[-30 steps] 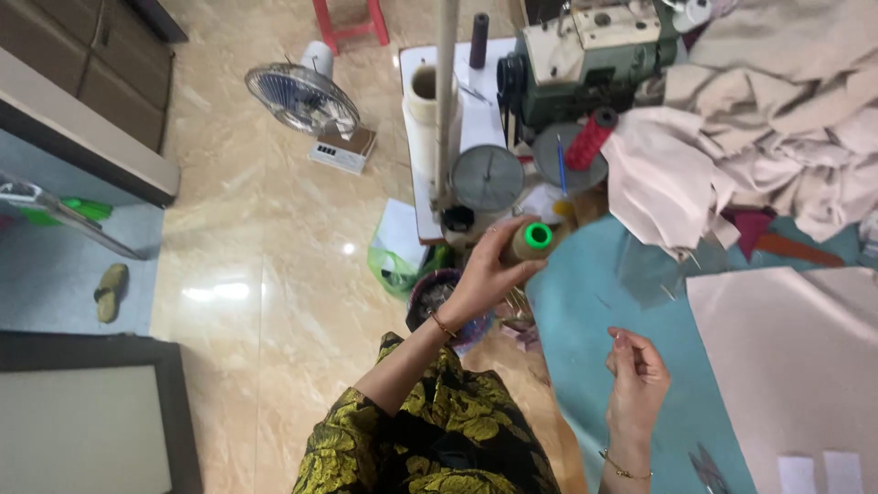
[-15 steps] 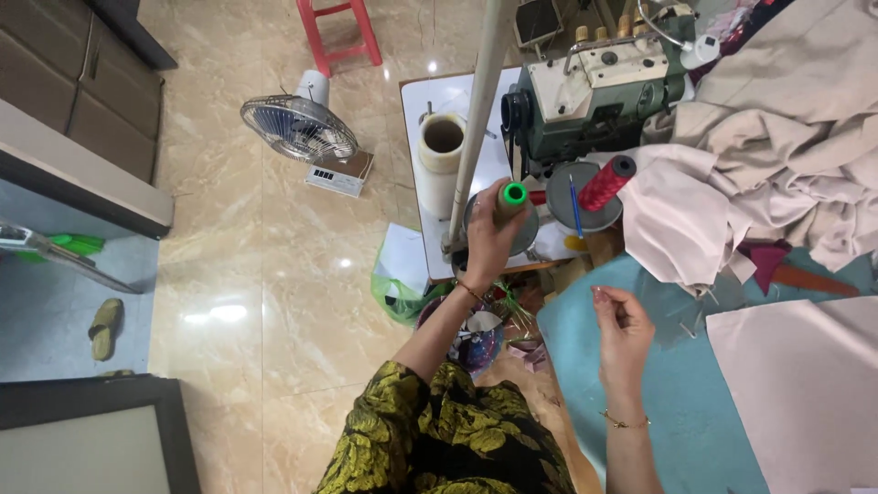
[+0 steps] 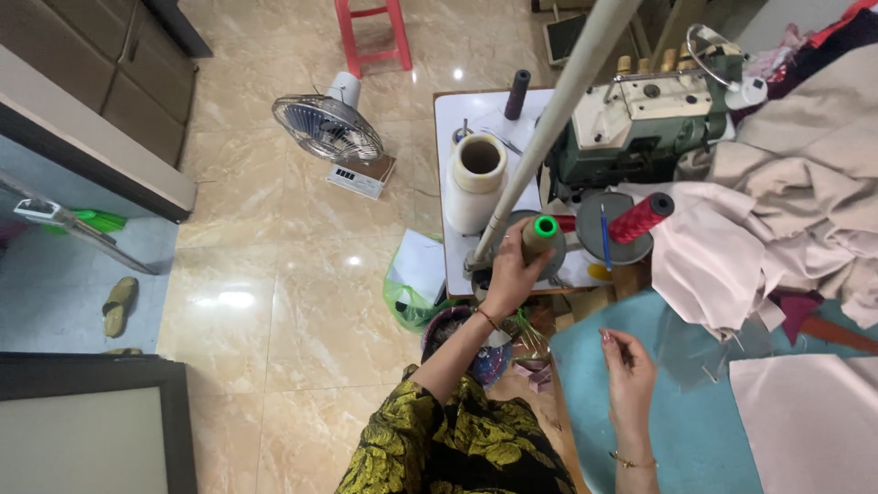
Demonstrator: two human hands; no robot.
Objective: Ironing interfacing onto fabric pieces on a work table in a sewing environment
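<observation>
The thread stand's table (image 3: 457,110) is crowded: a white cone of thread (image 3: 477,183) stands at its left edge, a dark spool (image 3: 519,91) behind it, and a slanted pale pole (image 3: 549,137) rises from the round base (image 3: 558,265) near the front edge; to the right the green-and-cream sewing machine (image 3: 645,128) fills the rest, and a red thread cone (image 3: 640,218) lies tilted on a grey disc (image 3: 599,240), so little bare room shows between pole and machine; to the left of the table the tiled floor (image 3: 274,302) lies open, with a small fan (image 3: 327,128) and a red stool (image 3: 370,32) farther off; heaped beige cloth (image 3: 805,201) covers the right side, spilling over the teal work surface (image 3: 677,430), whose near edge runs beside the person's lap.

The left hand (image 3: 510,274) reaches forward, arm stretched and wrist bent up, fingers wrapped closed around a spool with a green core (image 3: 540,233); the spool sits just beside the foot of the pole, above the round base, its green end turned toward the camera; the right hand (image 3: 629,370) rests low over the teal work surface, thumb and forefinger pinched together, though whether anything lies between them cannot be told; the two hands are well apart.
</observation>
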